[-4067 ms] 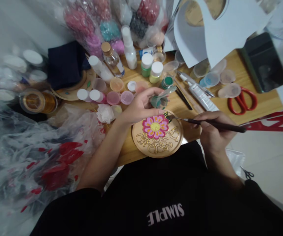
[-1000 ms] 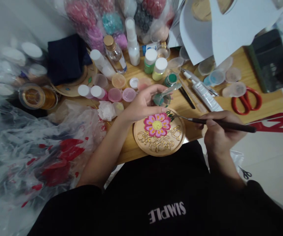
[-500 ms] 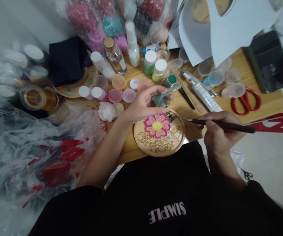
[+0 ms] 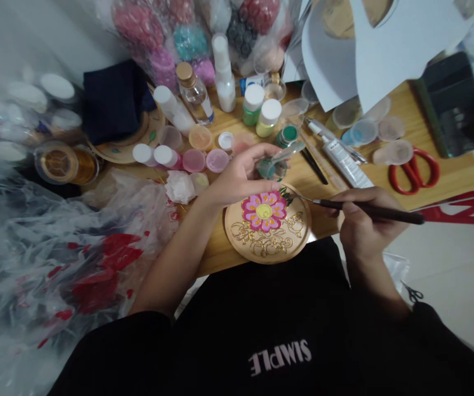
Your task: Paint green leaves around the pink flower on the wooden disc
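Note:
My left hand (image 4: 241,179) is closed around a small clear cup (image 4: 273,175) of green liquid, with a translucent stick (image 4: 288,152) leaning out of it. Below that hand is a round wooden plaque (image 4: 297,246) with a pink flower (image 4: 264,211), its centre yellow, and raised gold outlines. My right hand (image 4: 360,223) grips a dark-handled tool (image 4: 385,212) with a thin metal end. Its tip is at the dark green leaves (image 4: 287,196) beside the flower; the exact shape of the tip is too small to tell.
Paint jars (image 4: 268,117), small cups (image 4: 194,160) and a clear bottle (image 4: 196,96) crowd the table behind. To the right lie a glue tube (image 4: 346,159), red-handled scissors (image 4: 414,173) and a black phone (image 4: 457,104). Plastic bags (image 4: 117,308) fill the left side.
My right hand and the tool have shifted very slightly left. The left hand still holds the cup over the plaque's upper edge.

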`<action>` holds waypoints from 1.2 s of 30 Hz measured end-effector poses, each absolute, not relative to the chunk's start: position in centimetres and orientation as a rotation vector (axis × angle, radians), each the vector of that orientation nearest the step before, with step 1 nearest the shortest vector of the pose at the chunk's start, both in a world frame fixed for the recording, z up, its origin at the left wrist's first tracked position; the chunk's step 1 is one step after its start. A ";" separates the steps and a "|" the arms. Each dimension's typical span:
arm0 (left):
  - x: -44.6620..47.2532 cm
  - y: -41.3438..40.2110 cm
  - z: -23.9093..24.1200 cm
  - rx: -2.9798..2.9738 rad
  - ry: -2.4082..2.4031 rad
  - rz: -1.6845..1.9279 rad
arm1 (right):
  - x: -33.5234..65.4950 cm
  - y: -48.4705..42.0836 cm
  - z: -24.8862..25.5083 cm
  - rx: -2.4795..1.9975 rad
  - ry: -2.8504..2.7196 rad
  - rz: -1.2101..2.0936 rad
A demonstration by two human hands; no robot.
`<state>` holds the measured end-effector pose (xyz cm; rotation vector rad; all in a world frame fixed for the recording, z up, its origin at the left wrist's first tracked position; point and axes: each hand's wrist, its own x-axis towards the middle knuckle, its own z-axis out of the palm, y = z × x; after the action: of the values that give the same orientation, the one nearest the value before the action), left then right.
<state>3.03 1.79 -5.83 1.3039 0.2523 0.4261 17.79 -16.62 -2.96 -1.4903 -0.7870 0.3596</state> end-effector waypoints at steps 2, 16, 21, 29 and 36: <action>3.0 1.8 -5.7 1.299 0.261 0.421 | 17.8 -16.6 -2.9 -1.486 -0.787 0.355; 2.9 1.8 -5.7 1.286 0.265 0.415 | 17.9 -16.8 -2.8 -1.448 -0.808 0.373; 3.0 1.8 -5.8 1.290 0.268 0.418 | 18.3 -16.8 -2.7 -1.480 -0.801 0.348; 2.9 1.7 -6.1 1.343 0.293 0.430 | 18.2 -15.4 -2.1 -1.314 -0.754 0.337; 2.9 1.8 -6.9 1.330 0.282 0.459 | 18.4 -14.6 -2.6 -1.459 -1.025 0.381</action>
<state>2.87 1.78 -6.92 1.3297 0.2821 0.4587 18.41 -14.64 -2.59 -1.4588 -1.0245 0.3805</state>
